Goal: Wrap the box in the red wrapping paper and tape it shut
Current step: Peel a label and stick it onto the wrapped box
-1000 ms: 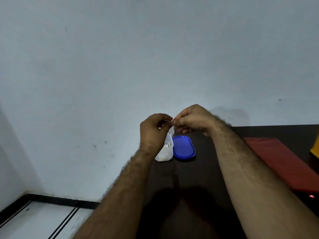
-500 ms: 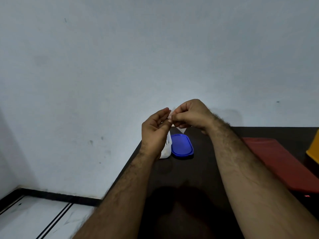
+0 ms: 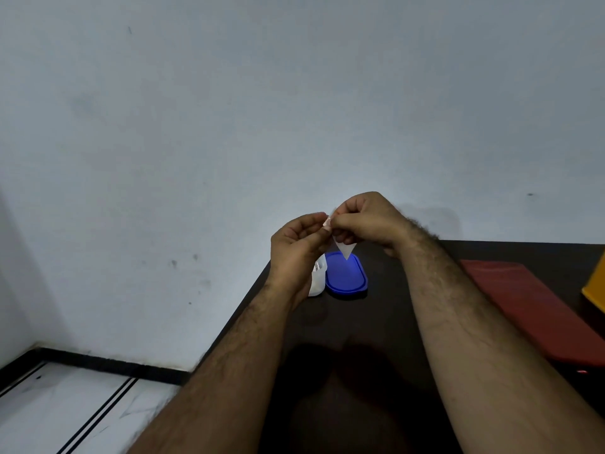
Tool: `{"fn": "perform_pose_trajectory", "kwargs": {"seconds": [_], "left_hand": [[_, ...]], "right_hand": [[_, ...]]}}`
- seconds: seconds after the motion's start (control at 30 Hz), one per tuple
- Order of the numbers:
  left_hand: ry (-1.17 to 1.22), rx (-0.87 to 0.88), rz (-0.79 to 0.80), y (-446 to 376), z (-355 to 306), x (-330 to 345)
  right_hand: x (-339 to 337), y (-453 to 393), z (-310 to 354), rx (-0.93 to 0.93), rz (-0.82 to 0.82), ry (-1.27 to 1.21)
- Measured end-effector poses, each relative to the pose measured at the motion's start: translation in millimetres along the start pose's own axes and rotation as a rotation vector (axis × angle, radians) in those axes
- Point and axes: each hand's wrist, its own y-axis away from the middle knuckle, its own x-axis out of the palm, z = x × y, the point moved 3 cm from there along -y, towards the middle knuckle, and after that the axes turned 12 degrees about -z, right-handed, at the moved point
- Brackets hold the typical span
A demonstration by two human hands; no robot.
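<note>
Both my hands are raised over the far left part of the dark table point(image 3: 386, 322). My left hand point(image 3: 299, 249) and my right hand point(image 3: 368, 221) meet fingertip to fingertip and pinch a small pale piece of tape point(image 3: 344, 250). Its pointed end hangs below my right fingers. The red wrapping paper point(image 3: 530, 306) lies flat on the table at the right, apart from both hands. A yellow object point(image 3: 595, 290), cut off by the right edge, stands beyond the paper; I cannot tell if it is the box.
A blue oval lid point(image 3: 346, 278) lies on the table under my hands, with a small white container point(image 3: 318, 280) beside it, partly hidden by my left wrist. The table's left edge drops to a pale floor point(image 3: 65, 407). A plain wall stands behind.
My hands have risen a little and my left fingers have loosened from a tight curl. The pointed end of the tape piece now hangs in view below my right hand.
</note>
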Motion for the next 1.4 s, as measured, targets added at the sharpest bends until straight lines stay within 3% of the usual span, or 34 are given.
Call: {"fn": "perform_pose_trajectory", "kwargs": {"seconds": [0.2,0.37,0.6,0.7,0.77,0.97,1.13,1.27,1.4], "left_hand": [[-0.098,-0.002,-0.074,0.8,-0.5,0.9],[0.040,-0.136,-0.159,-5.1,1.4,-4.9],[0.096,-0.187,-0.335,-11.4,8.0,-11.6],[0.083,-0.164,-0.420,-13.2,8.6,-16.2],[0.057,-0.135,-0.447,-15.6,7.4,-18.9],[-0.082,-0.013,-0.350,-0.4,8.5,-8.0],[-0.141,0.115,-0.353,9.6,4.9,-0.4],[-0.267,0.351,-0.320,18.4,0.7,1.4],[-0.422,0.603,-0.251,35.7,-2.9,9.8]], "right_hand": [[-0.1,0.1,0.9,0.037,0.039,-0.031],[-10.1,2.6,11.5,0.088,-0.022,-0.049],[-44.9,21.3,26.7,0.156,-0.383,-0.041],[-55.6,38.2,19.8,0.053,-0.613,0.254],[-52.7,47.8,16.3,0.012,-0.668,0.422],[-39.5,77.2,3.2,-0.009,-0.610,0.639],[-8.0,93.3,-12.4,-0.041,-0.365,1.003],[8.2,93.5,-28.0,0.084,-0.180,0.945],[-7.2,90.4,-30.4,0.123,-0.271,0.726]]}}
